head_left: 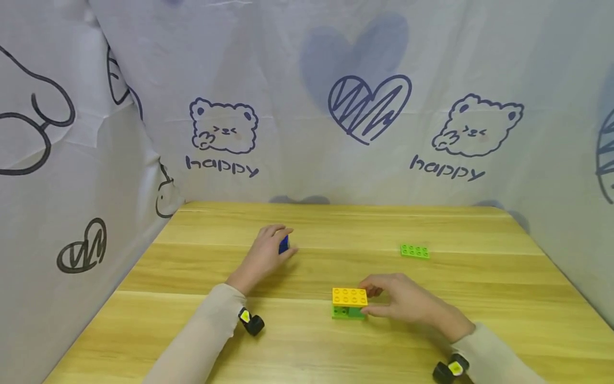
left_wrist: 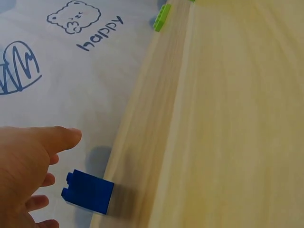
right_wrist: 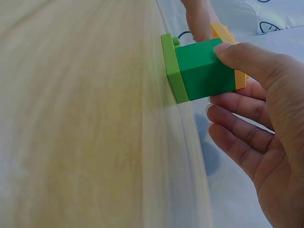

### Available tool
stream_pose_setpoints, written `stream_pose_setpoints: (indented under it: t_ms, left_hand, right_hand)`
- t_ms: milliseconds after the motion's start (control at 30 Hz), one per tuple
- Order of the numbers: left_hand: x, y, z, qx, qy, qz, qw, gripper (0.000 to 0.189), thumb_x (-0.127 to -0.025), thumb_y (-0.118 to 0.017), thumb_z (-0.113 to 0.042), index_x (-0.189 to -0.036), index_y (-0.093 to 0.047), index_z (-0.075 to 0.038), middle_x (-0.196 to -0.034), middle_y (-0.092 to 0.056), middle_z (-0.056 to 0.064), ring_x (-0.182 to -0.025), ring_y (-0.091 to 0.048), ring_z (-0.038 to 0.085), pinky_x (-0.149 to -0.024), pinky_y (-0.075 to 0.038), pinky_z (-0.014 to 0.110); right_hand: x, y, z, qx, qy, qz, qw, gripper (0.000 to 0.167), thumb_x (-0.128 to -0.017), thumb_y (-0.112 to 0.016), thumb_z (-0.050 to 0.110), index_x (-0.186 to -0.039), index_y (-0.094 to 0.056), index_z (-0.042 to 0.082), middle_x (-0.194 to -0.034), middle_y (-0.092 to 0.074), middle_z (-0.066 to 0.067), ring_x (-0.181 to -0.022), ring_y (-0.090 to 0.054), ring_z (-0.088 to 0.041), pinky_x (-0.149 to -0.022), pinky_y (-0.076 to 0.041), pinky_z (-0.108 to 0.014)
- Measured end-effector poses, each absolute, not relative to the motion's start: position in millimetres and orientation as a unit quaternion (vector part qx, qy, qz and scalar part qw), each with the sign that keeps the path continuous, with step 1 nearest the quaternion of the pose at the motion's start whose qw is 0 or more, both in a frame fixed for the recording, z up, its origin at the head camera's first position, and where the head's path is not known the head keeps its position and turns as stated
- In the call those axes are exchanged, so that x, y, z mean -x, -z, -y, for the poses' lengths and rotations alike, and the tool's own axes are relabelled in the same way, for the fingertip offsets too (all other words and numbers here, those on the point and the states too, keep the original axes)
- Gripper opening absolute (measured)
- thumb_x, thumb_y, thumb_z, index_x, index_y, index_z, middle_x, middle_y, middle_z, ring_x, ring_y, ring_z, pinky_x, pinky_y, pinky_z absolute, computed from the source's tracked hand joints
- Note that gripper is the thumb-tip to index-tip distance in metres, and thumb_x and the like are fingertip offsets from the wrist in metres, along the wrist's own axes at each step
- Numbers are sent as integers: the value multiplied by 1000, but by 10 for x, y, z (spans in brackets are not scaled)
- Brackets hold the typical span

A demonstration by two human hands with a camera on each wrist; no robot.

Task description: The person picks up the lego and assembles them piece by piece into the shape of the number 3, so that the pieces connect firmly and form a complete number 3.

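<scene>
A small stack of toy building bricks stands on the table: a yellow brick on top, a dark green block in the middle and a light green plate at the bottom. My right hand pinches its right side, the thumb on the dark green block and a finger behind. A dark blue brick with studs sits farther back on the left. Around it my left hand spreads thumb and fingers, with a gap to the brick in the left wrist view. In the head view those fingers partly hide the brick.
Toward the back right of the wooden table lies a loose light green plate with studs. White cloth with printed bears and hearts hangs behind the table and at its sides. Each wrist wears a small black camera.
</scene>
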State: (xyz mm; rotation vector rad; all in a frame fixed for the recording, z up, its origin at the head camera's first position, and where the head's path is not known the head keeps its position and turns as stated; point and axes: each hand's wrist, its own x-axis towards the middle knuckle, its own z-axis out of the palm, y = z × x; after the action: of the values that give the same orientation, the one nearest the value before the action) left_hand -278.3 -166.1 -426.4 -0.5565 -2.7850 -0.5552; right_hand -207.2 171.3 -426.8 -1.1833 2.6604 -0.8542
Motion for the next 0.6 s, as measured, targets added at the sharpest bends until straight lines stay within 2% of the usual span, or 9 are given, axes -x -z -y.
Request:
stream_pose_setpoints:
  t_ms: [200,400,600]
  left_hand:
    - [2813,4308,1706,174,163,967,94,67,-96,-61,-45,-145,-45,-2,-145,-44,19,-135,-35,37,-109,-31,54]
    - [2825,4354,1741,184,125,970,94,55,-102,-52,-38,-145,-45,-4,-142,-48,16,-133,-40,39,-107,-33,56]
    - [2829,4373,1757,191,115,968,118,48,-101,-56,-33,-140,-51,-5,-135,-55,16,-127,-46,38,-104,-36,57]
  right_hand:
    - [2068,4268,-1716,390,276,-877,50,47,-90,-66,51,-122,-63,16,-113,-67,5,-95,-63,-7,-82,-55,-31]
    - [2053,4262,-1719,385,276,-879,49,48,-90,-66,51,-123,-63,16,-114,-67,5,-95,-63,-7,-83,-54,-31]
    - [2046,4247,-1717,383,277,-880,55,49,-90,-66,52,-123,-63,16,-114,-67,5,-96,-63,-7,-83,-54,-31]
